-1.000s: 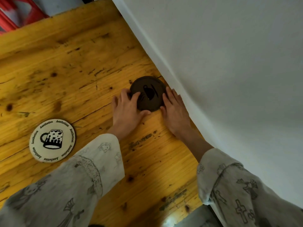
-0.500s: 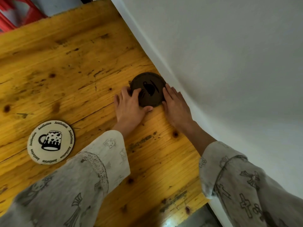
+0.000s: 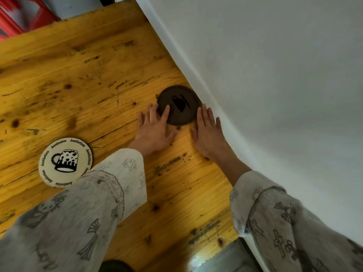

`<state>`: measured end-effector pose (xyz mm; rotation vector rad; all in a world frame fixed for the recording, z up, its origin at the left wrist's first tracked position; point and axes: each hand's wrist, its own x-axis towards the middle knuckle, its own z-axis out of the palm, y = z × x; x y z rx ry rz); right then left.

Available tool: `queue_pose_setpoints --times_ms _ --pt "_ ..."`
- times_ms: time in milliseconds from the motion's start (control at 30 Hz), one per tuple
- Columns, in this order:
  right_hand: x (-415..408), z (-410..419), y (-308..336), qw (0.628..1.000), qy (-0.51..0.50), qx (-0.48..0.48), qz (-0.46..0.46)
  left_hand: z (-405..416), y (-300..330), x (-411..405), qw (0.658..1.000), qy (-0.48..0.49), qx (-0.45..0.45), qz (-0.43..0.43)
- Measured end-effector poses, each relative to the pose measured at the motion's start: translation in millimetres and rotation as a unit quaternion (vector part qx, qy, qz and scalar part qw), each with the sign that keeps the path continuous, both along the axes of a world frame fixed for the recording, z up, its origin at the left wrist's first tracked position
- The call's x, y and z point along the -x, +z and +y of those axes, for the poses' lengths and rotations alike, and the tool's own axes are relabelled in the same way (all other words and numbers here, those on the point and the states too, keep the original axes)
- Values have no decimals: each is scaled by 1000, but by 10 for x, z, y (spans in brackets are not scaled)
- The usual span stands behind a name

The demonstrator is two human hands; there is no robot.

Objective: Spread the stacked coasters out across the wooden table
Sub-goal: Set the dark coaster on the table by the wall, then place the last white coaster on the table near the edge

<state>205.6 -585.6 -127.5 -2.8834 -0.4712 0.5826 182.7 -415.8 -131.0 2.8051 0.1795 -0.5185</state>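
A dark brown round coaster (image 3: 181, 99) with a black cup print lies on the wooden table (image 3: 78, 75), close to the white wall. My left hand (image 3: 155, 130) rests flat on the table, its fingertips on the coaster's left edge. My right hand (image 3: 208, 130) lies flat beside the coaster's right edge, fingers touching the rim. Neither hand grips it. I cannot tell whether more coasters lie under the dark one. A white round coaster (image 3: 65, 161) with a mug print and lettering sits alone to the left, partly covered by my left sleeve.
The white wall (image 3: 275, 75) runs along the table's right side. A red object (image 3: 17, 14) stands beyond the far left corner. The table's near edge ends above a grey floor (image 3: 220, 260).
My head has shifted slightly. My left thumb has slid off the dark coaster's lower edge and both hands lie flatter. Both coasters stay in place.
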Motion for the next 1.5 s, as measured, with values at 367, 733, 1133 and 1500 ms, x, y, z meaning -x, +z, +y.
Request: queue_pose_setpoints --times_ms 367,733,1133,1500 --pt "1424 288 584 980 -37 -48 187 463 837 1440 980 51 167 99" --pt "1957 1444 1835 976 28 -161 147 1735 1777 2695 953 168 248 -40" --pt "3826 2990 2411 960 -45 -272 53 3512 2317 4453 926 155 301 -167" --pt "4110 4249 2328 952 -22 -303 40 4663 2234 4822 924 163 295 -182"
